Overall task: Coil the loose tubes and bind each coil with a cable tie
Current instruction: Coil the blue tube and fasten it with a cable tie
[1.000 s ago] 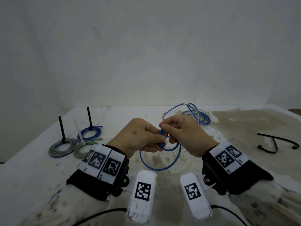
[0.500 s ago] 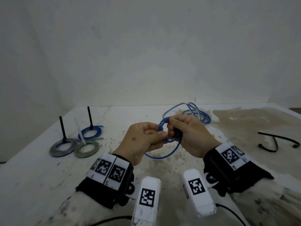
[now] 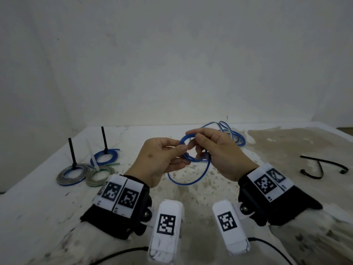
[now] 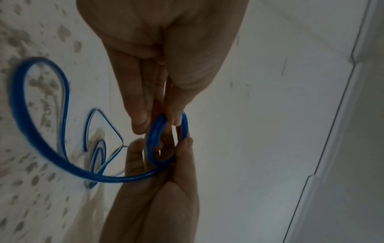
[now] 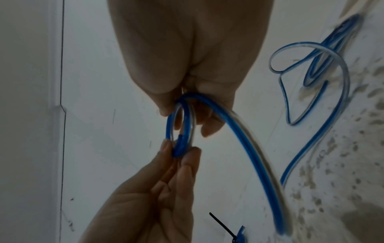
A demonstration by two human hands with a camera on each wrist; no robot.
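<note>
A blue tube (image 3: 191, 181) is partly wound into a small coil (image 3: 186, 139) held above the table between both hands. My left hand (image 3: 158, 159) pinches the coil's left side between thumb and fingers. My right hand (image 3: 219, 150) grips the coil's right side, fingers curled round it. In the left wrist view the coil (image 4: 166, 139) sits between the fingertips of both hands. The right wrist view shows the coil (image 5: 180, 128) and the tube's free length (image 5: 259, 164) trailing away. More loose blue tube (image 3: 229, 131) lies behind my hands.
Three bound coils (image 3: 73, 174) (image 3: 99, 174) (image 3: 105, 156) lie at the left, their cable tie tails standing up. Loose black cable ties (image 3: 321, 167) lie at the right. The white table (image 3: 38, 207) is stained brown on its right half, and a wall stands close behind.
Both hands have lifted and moved back a little. The coil has turned from hidden in the fingers to an upright ring, and the hanging loop below has shifted.
</note>
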